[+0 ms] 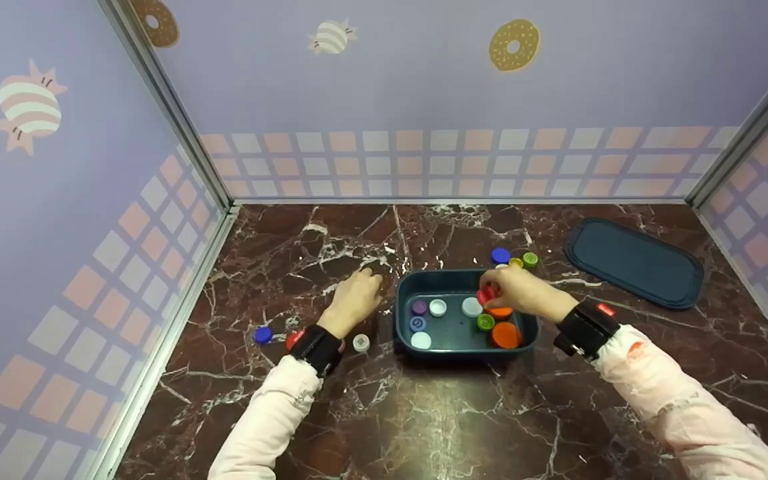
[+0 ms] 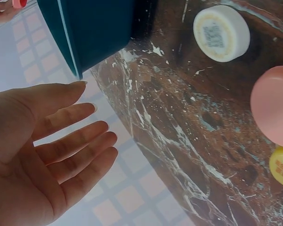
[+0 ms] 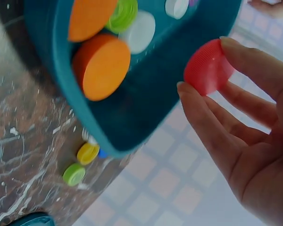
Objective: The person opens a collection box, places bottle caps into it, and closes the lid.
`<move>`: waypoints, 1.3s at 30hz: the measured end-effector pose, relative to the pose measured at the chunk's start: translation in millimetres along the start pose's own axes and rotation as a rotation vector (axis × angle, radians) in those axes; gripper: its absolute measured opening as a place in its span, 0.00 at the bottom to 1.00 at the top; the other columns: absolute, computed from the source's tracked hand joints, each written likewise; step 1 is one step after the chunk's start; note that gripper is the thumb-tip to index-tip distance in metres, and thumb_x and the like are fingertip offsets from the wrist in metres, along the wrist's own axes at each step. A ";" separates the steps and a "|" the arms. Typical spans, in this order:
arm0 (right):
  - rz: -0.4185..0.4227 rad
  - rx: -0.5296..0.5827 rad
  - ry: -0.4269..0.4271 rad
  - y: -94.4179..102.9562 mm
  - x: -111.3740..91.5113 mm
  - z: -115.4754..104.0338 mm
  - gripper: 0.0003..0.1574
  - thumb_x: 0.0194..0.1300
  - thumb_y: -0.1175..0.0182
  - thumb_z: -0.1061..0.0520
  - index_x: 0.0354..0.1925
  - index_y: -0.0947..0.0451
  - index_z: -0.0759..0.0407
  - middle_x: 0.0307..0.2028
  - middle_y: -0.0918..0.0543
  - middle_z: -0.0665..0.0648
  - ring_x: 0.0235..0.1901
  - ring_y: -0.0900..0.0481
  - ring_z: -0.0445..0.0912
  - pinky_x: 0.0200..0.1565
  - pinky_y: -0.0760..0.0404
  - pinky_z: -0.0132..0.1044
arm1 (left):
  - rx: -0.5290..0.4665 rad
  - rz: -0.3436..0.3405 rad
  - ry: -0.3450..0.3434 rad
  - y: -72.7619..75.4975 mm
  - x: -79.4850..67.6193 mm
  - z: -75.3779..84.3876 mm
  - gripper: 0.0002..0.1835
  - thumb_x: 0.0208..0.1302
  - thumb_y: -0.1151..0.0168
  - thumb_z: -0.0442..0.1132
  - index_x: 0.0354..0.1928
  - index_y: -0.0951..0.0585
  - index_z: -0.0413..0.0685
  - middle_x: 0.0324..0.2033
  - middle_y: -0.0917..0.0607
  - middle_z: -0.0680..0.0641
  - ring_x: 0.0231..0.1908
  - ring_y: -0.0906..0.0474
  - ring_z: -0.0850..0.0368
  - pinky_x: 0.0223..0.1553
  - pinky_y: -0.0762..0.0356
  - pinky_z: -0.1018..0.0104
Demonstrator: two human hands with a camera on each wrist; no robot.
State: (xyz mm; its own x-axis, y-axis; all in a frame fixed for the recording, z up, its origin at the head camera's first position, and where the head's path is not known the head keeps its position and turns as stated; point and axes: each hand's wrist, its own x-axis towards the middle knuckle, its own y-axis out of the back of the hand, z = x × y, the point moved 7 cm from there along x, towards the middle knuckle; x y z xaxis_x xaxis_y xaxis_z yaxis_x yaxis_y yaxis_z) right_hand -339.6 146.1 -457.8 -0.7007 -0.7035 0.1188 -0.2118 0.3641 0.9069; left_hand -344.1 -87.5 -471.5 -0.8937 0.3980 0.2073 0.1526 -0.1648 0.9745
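Between thumb and fingers, my right hand [image 1: 519, 288] pinches a red bottle cap [image 3: 209, 67] over the right end of a dark teal box [image 1: 464, 355]. Inside the box lie two orange caps [image 3: 106, 67], a green cap [image 1: 485, 323], several white caps [image 1: 471, 307] and two purple-blue caps [image 1: 419, 307]. My left hand [image 2: 61, 146] hovers left of the box with relaxed fingers and nothing in them. Near its wrist are a white cap [image 2: 221, 33], a pink cap [image 2: 276, 106] and a yellow cap [image 2: 282, 166] on the marble table.
A dark teal lid [image 1: 634, 263] lies at the back right. Behind the box sit a blue cap [image 1: 501, 256], a light green cap [image 1: 530, 259] and a yellow cap [image 3: 88, 153]. Another blue cap [image 1: 263, 335] is at the left. Patterned walls enclose the table's back and sides.
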 end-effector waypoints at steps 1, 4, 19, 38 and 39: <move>-0.025 -0.001 0.007 -3.3 0.1 -3.0 0.16 0.46 0.30 0.63 0.34 0.24 0.66 0.23 0.24 0.54 0.21 0.28 0.42 0.25 0.27 0.36 | 0.001 -0.003 -0.001 -0.7 -0.9 -0.4 0.10 0.46 0.34 0.36 0.32 0.22 0.39 0.31 0.24 0.41 0.34 0.24 0.43 0.29 0.25 0.51; -0.094 -0.013 0.009 -12.9 -0.3 -9.4 0.16 0.47 0.30 0.61 0.34 0.23 0.65 0.24 0.23 0.53 0.22 0.27 0.42 0.26 0.27 0.35 | -0.003 -0.005 -0.003 -2.5 -3.1 -1.6 0.10 0.46 0.34 0.36 0.31 0.22 0.39 0.31 0.24 0.41 0.33 0.24 0.43 0.28 0.25 0.50; -0.301 -0.078 -0.028 -46.5 -3.9 -21.4 0.15 0.46 0.30 0.56 0.31 0.22 0.63 0.20 0.25 0.48 0.18 0.29 0.39 0.23 0.27 0.32 | -0.014 -0.016 0.002 -14.5 -14.0 -9.3 0.10 0.47 0.34 0.35 0.32 0.21 0.39 0.29 0.24 0.41 0.31 0.24 0.43 0.28 0.26 0.51; -0.288 -0.064 -0.107 -41.0 -3.9 -13.4 0.25 0.47 0.30 0.50 0.37 0.24 0.68 0.20 0.25 0.53 0.18 0.32 0.42 0.24 0.29 0.36 | -0.039 -0.028 -0.003 -16.2 -23.7 -11.9 0.06 0.51 0.37 0.35 0.28 0.23 0.40 0.29 0.24 0.41 0.29 0.24 0.43 0.25 0.26 0.49; -0.286 -0.058 -0.117 -40.5 -3.9 -12.8 0.27 0.47 0.30 0.50 0.38 0.24 0.68 0.21 0.25 0.52 0.18 0.31 0.42 0.24 0.29 0.36 | -0.035 -0.036 -0.002 -17.0 -24.3 -12.0 0.06 0.51 0.37 0.35 0.28 0.23 0.40 0.29 0.24 0.41 0.30 0.24 0.43 0.25 0.26 0.49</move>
State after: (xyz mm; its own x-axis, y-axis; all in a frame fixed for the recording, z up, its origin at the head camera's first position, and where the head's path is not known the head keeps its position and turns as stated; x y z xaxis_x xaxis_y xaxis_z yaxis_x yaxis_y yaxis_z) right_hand -319.6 126.3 -489.8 -0.6924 -0.6964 -0.1887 -0.3751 0.1240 0.9187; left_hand -330.1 -105.2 -494.2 -0.8974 0.4064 0.1721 0.1052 -0.1816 0.9777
